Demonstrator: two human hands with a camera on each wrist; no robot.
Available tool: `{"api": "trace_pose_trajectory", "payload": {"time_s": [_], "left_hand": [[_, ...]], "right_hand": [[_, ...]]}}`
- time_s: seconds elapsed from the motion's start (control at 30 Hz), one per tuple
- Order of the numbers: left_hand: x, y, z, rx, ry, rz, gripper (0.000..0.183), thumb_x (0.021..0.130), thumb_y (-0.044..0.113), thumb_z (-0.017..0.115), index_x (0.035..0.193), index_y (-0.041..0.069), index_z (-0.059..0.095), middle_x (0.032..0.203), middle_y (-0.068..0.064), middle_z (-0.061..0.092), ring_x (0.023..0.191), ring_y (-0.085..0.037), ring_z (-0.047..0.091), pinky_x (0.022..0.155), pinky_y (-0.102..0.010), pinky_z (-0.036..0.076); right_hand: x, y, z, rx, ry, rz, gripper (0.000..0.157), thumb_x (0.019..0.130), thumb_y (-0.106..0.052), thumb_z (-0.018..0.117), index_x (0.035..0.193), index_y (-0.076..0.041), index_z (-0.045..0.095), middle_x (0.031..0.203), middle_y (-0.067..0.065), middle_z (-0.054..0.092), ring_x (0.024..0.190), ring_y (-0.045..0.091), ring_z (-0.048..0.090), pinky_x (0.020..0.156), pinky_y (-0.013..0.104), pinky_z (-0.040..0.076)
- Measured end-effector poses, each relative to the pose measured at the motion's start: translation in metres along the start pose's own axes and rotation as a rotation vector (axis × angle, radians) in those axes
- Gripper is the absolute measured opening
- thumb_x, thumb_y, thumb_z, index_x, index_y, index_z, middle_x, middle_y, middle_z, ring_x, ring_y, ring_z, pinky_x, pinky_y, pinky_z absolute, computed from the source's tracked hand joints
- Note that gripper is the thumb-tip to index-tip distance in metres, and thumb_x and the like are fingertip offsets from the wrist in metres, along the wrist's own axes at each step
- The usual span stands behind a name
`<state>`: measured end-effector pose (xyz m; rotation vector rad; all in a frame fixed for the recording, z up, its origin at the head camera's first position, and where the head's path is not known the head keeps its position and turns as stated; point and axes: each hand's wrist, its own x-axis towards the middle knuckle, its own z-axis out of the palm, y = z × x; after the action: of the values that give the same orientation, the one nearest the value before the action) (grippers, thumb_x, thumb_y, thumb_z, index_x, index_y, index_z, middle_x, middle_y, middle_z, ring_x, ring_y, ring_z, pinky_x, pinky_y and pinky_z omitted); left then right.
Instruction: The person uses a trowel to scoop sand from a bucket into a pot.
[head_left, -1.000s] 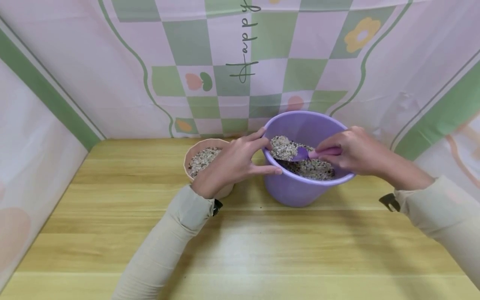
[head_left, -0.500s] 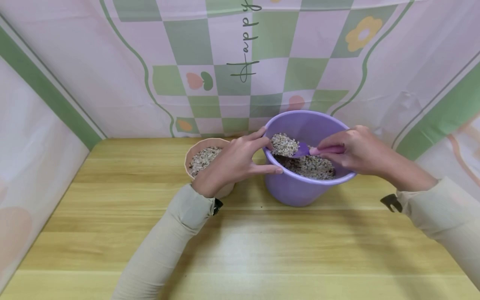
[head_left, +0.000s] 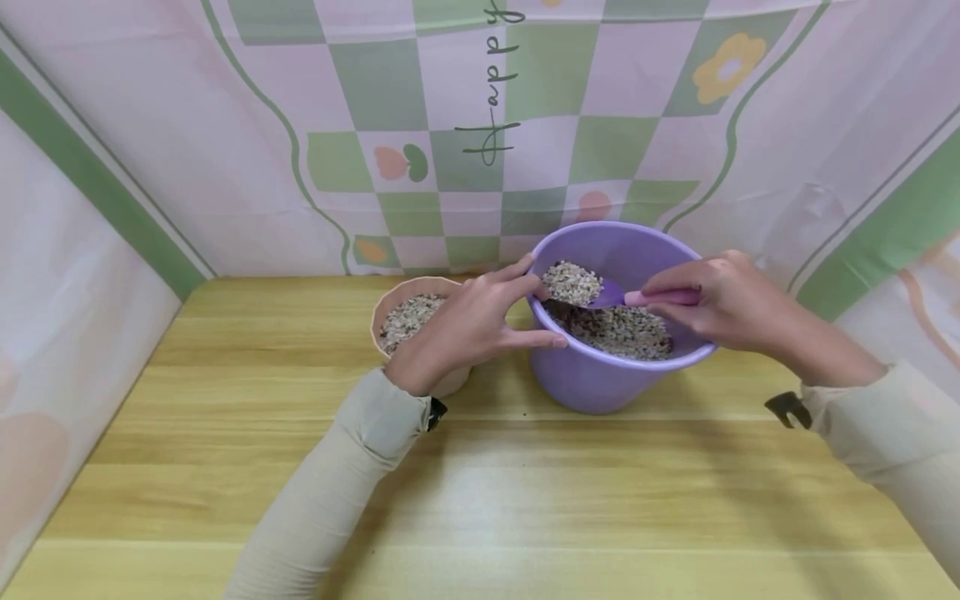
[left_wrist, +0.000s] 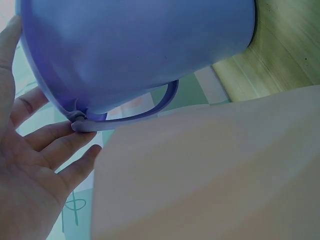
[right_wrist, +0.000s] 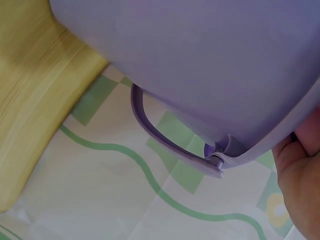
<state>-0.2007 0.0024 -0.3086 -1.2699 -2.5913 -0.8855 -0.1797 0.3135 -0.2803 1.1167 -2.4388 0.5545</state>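
Note:
My right hand (head_left: 738,300) grips the pink handle of a small shovel (head_left: 611,295) with a purple blade, held inside the lilac bucket (head_left: 592,387). Pale speckled grit (head_left: 572,284) is heaped on the blade, close to the bucket's left rim. More grit (head_left: 622,333) lies below it in the bucket. My left hand (head_left: 480,321) holds the left rim, index finger over the edge and thumb along the outside. In the left wrist view, fingers of my left hand (left_wrist: 37,160) touch the bucket by the handle hinge. The right wrist view hides the shovel behind the bucket wall.
Left of the bucket, a peach pot (head_left: 380,312) with a fluted rim holds similar grit, partly covered by my left forearm. The bucket's handle (right_wrist: 160,137) hangs at its far side. Behind the wooden table (head_left: 480,500) hangs a checked cloth (head_left: 540,75).
The right hand has drawn the loaded shovel slightly to the right and up inside the bucket. The left hand has stayed at the rim.

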Motion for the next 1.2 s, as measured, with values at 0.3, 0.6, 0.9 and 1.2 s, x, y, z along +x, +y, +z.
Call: {"api": "trace_pose_trajectory", "payload": {"time_s": [0.3, 0.6, 0.9, 1.2], "left_hand": [[0.0, 0.0, 0.0, 0.009, 0.014, 0.006, 0.049, 0.081, 0.059, 0.074, 0.108, 0.019, 0.065, 0.155, -0.02, 0.036, 0.101, -0.022, 0.069, 0.073, -0.025, 0.054], [-0.001, 0.001, 0.0, 0.017, 0.009, -0.008, 0.049, 0.081, 0.06, 0.073, 0.109, 0.019, 0.066, 0.156, -0.019, 0.034, 0.107, -0.024, 0.067, 0.078, -0.028, 0.055], [-0.002, 0.001, 0.0, 0.006, 0.005, -0.012, 0.051, 0.082, 0.06, 0.073, 0.111, 0.018, 0.066, 0.157, -0.018, 0.033, 0.113, -0.027, 0.065, 0.081, -0.03, 0.055], [-0.002, 0.0, 0.002, -0.01, 0.011, -0.007, 0.051, 0.082, 0.06, 0.073, 0.109, 0.018, 0.066, 0.158, -0.018, 0.032, 0.101, -0.022, 0.067, 0.073, -0.026, 0.053]], "right_hand": [[-0.003, 0.0, -0.003, -0.018, 0.029, -0.03, 0.023, 0.069, -0.002, 0.085, 0.091, -0.006, 0.08, 0.08, 0.006, 0.076, 0.057, 0.007, 0.066, 0.047, 0.012, 0.048], [-0.007, -0.001, -0.003, -0.058, 0.083, -0.059, 0.034, 0.092, -0.039, 0.071, 0.091, -0.007, 0.08, 0.082, 0.005, 0.076, 0.056, 0.016, 0.069, 0.051, 0.014, 0.051], [-0.011, -0.003, -0.002, -0.068, 0.128, -0.075, 0.061, 0.097, -0.058, 0.051, 0.091, -0.005, 0.079, 0.082, 0.007, 0.076, 0.059, 0.021, 0.071, 0.053, 0.015, 0.053], [-0.015, -0.007, -0.005, -0.122, 0.169, -0.105, 0.058, 0.098, -0.055, 0.052, 0.088, -0.005, 0.079, 0.081, 0.007, 0.076, 0.063, 0.011, 0.071, 0.058, 0.014, 0.053]]}}
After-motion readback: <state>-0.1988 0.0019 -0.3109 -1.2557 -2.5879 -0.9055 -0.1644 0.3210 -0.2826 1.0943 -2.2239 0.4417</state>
